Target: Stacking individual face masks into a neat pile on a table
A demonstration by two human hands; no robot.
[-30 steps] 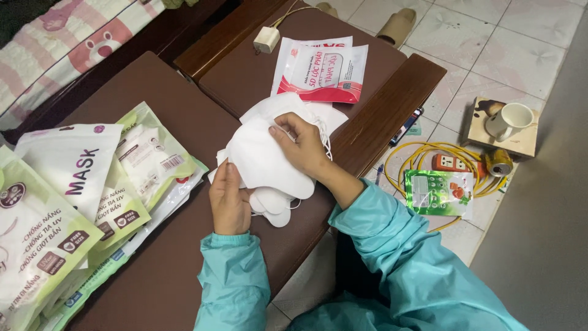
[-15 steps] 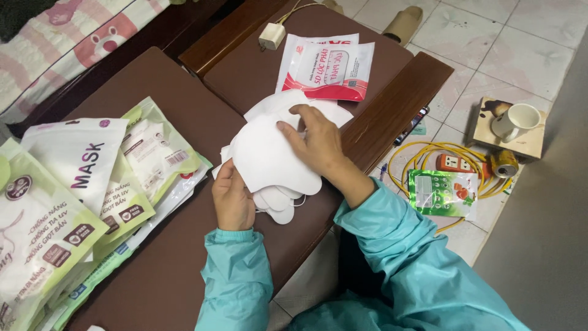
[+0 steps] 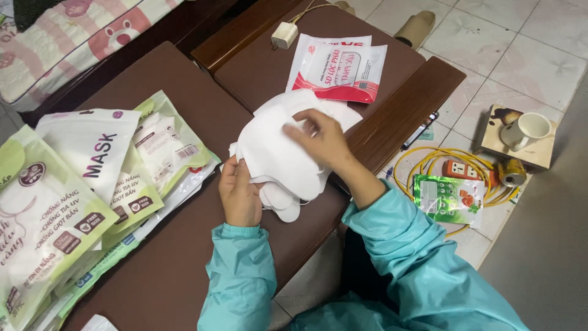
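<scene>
The stack of white folded fabric face masks (image 3: 278,156) sits gripped in my left hand (image 3: 240,195), my right hand (image 3: 318,138) pinching the top one; I judge peeling it free needs a light lift.

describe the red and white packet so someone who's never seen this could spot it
On the far brown table, beyond the white masks, lies the red-and-white packet. It is flat, beside a small white charger, and is red, unlike the green pouches at left.

Soft even indoor light, faint shadows; right hand (image 3: 321,140) slightly motion-blurred (fingertips perhaps smeared); edges mildly stretched.
</scene>
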